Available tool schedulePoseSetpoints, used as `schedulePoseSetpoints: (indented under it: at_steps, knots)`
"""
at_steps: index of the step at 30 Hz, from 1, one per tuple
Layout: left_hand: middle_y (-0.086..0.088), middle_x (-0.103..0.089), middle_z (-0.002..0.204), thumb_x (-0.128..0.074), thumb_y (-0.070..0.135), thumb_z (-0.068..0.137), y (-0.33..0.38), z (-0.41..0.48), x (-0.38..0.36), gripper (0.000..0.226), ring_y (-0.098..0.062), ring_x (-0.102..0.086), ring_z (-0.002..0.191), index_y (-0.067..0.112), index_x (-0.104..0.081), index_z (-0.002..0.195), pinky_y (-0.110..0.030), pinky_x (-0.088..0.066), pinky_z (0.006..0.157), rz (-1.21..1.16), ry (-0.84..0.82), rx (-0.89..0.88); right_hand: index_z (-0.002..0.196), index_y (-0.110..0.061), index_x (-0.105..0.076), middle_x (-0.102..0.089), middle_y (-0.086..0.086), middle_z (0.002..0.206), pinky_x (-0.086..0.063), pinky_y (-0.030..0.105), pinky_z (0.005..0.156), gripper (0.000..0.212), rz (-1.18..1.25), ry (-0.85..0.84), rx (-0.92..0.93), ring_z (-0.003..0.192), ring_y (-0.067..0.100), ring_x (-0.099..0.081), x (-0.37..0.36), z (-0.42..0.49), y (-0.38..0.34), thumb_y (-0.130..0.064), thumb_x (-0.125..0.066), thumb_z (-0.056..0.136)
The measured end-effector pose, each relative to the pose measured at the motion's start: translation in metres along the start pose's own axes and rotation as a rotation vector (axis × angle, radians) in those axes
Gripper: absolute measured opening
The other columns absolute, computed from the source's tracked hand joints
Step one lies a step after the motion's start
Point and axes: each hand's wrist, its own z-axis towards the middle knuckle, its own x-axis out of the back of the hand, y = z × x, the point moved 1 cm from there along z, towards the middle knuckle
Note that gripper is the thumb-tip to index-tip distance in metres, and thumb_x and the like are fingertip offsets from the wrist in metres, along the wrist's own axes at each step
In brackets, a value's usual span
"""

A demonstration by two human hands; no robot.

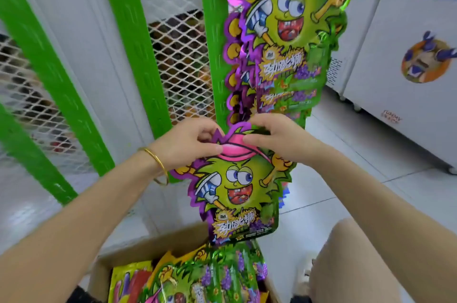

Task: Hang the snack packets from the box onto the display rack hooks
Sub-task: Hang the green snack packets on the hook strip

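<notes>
The left hand (190,142), a gold bangle (159,166) on its wrist, pinches the top left edge of a packet (237,194) between thumb and fingers. The packet hangs upright from that grip, clear of the box (138,250) beneath it, where more packets lie in a heap. The right hand (274,139) pinches the top right edge, fingers curled over the pink cap printed there. Both hands sit just below a row of hung packets (284,30) on the green rack (212,43). I can't see any hook; the packets and the hands cover where it would be, and that looks like the main risk. Working half blind, the person could miss the hang hole, so the packet drops back into the box, or the foil tears at the hole if it is forced. A push upward might also nudge the hung row and slide one off. The packet carries a grinning green cartoon fruit and bold Chinese lettering on a yellow burst, too stylised for me to read with certainty; the small print below is blurred. At the far right a white freezer (395,68) bears a round cartoon sticker and, low down, the word "FUNNY" over a smaller line I cannot make out.
</notes>
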Motion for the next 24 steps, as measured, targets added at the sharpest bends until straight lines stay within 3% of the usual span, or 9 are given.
schedulePoseSetpoints:
  at_steps: [2, 5, 8, 12, 14, 17, 20, 22, 24]
  knots:
    - [0.004, -0.070, 0.088, -0.066, 0.015, 0.083, 0.042, 0.017, 0.023, 0.009, 0.000, -0.064, 0.076, 0.019, -0.066, 0.091, -0.014, -0.051, 0.073, 0.021, 0.024, -0.066, 0.114, -0.011, -0.059, -0.046, -0.024, 0.084, -0.035, 0.010, 0.064, 0.032, -0.005, 0.053, -0.006, 0.074, -0.010, -0.047, 0.040, 0.006, -0.007, -0.030, -0.061, 0.089]
    - [0.004, -0.068, 0.094, -0.060, 0.024, 0.088, 0.118, 0.052, 0.065, 0.019, -0.009, -0.066, 0.087, 0.015, -0.064, 0.104, -0.020, -0.056, 0.074, 0.015, 0.224, -0.219, 0.114, -0.011, -0.059, -0.052, -0.018, 0.089, -0.045, 0.022, 0.083, 0.030, 0.000, 0.141, 0.034, 0.087, 0.001, -0.053, 0.107, 0.018, -0.024, -0.027, -0.060, 0.089]
    - [-0.005, -0.064, 0.106, -0.057, 0.023, 0.091, 0.183, 0.096, 0.096, 0.027, -0.023, -0.063, 0.098, 0.008, -0.058, 0.114, -0.037, -0.053, 0.087, 0.049, 0.473, -0.361, 0.102, -0.009, -0.061, -0.051, -0.004, 0.083, -0.040, 0.027, 0.074, 0.014, 0.035, 0.297, 0.064, 0.082, 0.014, -0.049, 0.165, 0.033, -0.041, -0.016, -0.060, 0.089]
    - [-0.011, -0.063, 0.113, -0.053, 0.024, 0.091, 0.227, 0.152, 0.116, 0.031, -0.024, -0.058, 0.104, 0.005, -0.056, 0.115, -0.032, -0.046, 0.090, 0.205, 0.713, -0.333, 0.083, -0.030, -0.056, -0.050, -0.010, 0.070, -0.039, 0.020, 0.062, 0.016, 0.031, 0.455, 0.131, 0.064, 0.004, -0.049, 0.216, 0.056, -0.056, -0.016, -0.059, 0.090]
    - [-0.010, -0.063, 0.109, -0.052, 0.026, 0.091, 0.231, 0.169, 0.122, 0.031, -0.026, -0.060, 0.100, 0.006, -0.055, 0.115, -0.036, -0.047, 0.091, 0.164, 0.748, -0.287, 0.080, -0.027, -0.057, -0.051, -0.008, 0.067, -0.041, 0.013, 0.057, 0.015, -0.028, 0.503, 0.167, 0.057, -0.001, -0.049, 0.232, 0.066, -0.062, -0.017, -0.056, 0.092]
    - [-0.011, -0.065, 0.093, -0.051, 0.025, 0.090, 0.235, 0.180, 0.130, 0.026, -0.030, -0.063, 0.090, 0.005, -0.061, 0.104, -0.036, -0.050, 0.084, 0.103, 0.777, -0.257, 0.091, -0.016, -0.059, -0.051, -0.010, 0.070, -0.035, 0.004, 0.052, 0.007, -0.128, 0.577, 0.220, 0.053, -0.009, -0.046, 0.248, 0.081, -0.067, -0.019, -0.053, 0.094]
    - [-0.016, -0.061, 0.072, -0.049, 0.023, 0.092, 0.243, 0.182, 0.135, 0.024, -0.031, -0.059, 0.070, 0.006, -0.061, 0.079, -0.034, -0.042, 0.066, 0.096, 0.743, -0.242, 0.092, -0.021, -0.055, -0.050, -0.015, 0.072, -0.039, 0.017, 0.060, 0.006, -0.258, 0.645, 0.251, 0.064, -0.002, -0.048, 0.257, 0.099, -0.068, -0.025, -0.051, 0.094]
    - [-0.005, -0.041, 0.054, -0.045, 0.023, 0.094, 0.249, 0.181, 0.136, 0.036, -0.018, -0.040, 0.049, 0.013, -0.046, 0.060, -0.025, -0.033, 0.055, 0.095, 0.696, -0.205, 0.094, -0.022, -0.054, -0.052, -0.014, 0.074, -0.038, 0.026, 0.062, 0.007, -0.331, 0.701, 0.254, 0.069, 0.008, -0.050, 0.261, 0.108, -0.068, -0.028, -0.050, 0.095]
    - [0.002, -0.033, 0.057, -0.043, 0.023, 0.096, 0.254, 0.183, 0.137, 0.040, -0.012, -0.034, 0.050, 0.015, -0.037, 0.058, -0.021, -0.030, 0.046, 0.103, 0.645, -0.178, 0.099, -0.016, -0.057, -0.055, -0.007, 0.080, -0.037, 0.029, 0.064, 0.016, -0.397, 0.748, 0.260, 0.075, 0.016, -0.051, 0.263, 0.114, -0.068, -0.029, -0.049, 0.095]
